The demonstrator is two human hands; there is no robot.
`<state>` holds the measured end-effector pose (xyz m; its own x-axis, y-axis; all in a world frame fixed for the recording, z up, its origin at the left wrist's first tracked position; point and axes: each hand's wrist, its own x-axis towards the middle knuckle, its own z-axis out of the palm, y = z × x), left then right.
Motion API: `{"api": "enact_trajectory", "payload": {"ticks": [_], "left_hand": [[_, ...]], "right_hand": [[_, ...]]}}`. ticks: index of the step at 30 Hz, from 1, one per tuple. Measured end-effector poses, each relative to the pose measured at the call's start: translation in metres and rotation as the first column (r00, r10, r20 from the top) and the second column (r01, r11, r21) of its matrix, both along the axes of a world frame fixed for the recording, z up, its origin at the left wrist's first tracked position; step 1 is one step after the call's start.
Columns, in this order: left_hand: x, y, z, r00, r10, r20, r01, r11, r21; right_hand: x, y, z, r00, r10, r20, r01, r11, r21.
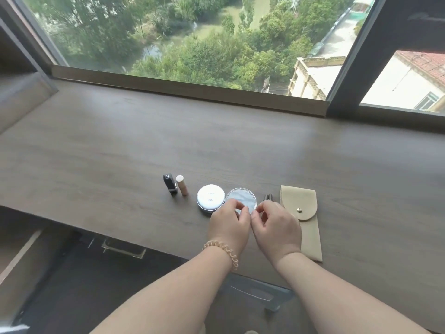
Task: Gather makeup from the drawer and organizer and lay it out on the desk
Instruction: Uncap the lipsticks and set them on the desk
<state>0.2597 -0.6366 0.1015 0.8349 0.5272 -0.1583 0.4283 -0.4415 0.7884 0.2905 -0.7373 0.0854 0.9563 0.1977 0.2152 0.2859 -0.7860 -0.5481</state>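
A row of makeup lies near the desk's front edge. From the left: a black lipstick (170, 184), a beige concealer tube (181, 188), a white round compact (210, 197), a clear round case (241, 199), a small dark tube (268, 196) and a beige snap pouch (301, 208). My left hand (228, 225) and my right hand (277, 227) meet at the clear round case, fingertips pinching its near rim. The case's front part is hidden by my fingers.
The wooden desk (120, 141) runs along a large window with a raised sill (187, 86). An open drawer (122, 247) shows below the front edge at left, and a clear organizer (260, 295) sits under the desk between my arms.
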Motion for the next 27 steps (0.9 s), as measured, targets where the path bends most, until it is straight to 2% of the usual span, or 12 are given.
{"api": "enact_trajectory", "payload": {"ticks": [6, 11, 16, 19, 21, 25, 27], "left_hand": [[-0.021, 0.054, 0.007, 0.997, 0.075, 0.002, -0.075, 0.997, -0.018], [-0.035, 0.103, 0.013, 0.994, 0.097, 0.040, -0.098, 0.995, 0.015], [-0.040, 0.168, 0.012, 0.997, 0.072, 0.010, -0.072, 0.997, 0.017], [-0.037, 0.208, 0.013, 1.000, -0.002, -0.026, 0.003, 0.998, 0.060], [-0.033, 0.234, 0.014, 0.998, -0.060, -0.035, 0.063, 0.993, 0.098], [-0.024, 0.272, 0.012, 0.993, -0.111, -0.024, 0.113, 0.989, 0.093], [-0.019, 0.284, 0.007, 0.990, -0.135, -0.028, 0.137, 0.988, 0.066]], "right_hand": [[-0.004, 0.048, 0.011, 0.987, 0.153, 0.055, -0.155, 0.987, 0.050], [-0.008, 0.089, 0.016, 0.979, 0.182, 0.087, -0.186, 0.982, 0.042], [-0.009, 0.145, 0.024, 0.975, 0.204, 0.091, -0.206, 0.978, 0.015], [-0.008, 0.177, 0.026, 0.975, 0.207, 0.085, -0.211, 0.977, 0.033], [-0.004, 0.197, 0.027, 0.979, 0.193, 0.071, -0.191, 0.981, -0.037], [0.006, 0.224, 0.023, 0.989, 0.126, -0.083, -0.144, 0.950, -0.277], [0.010, 0.230, 0.017, 0.990, 0.071, -0.120, -0.105, 0.946, -0.307]]}}
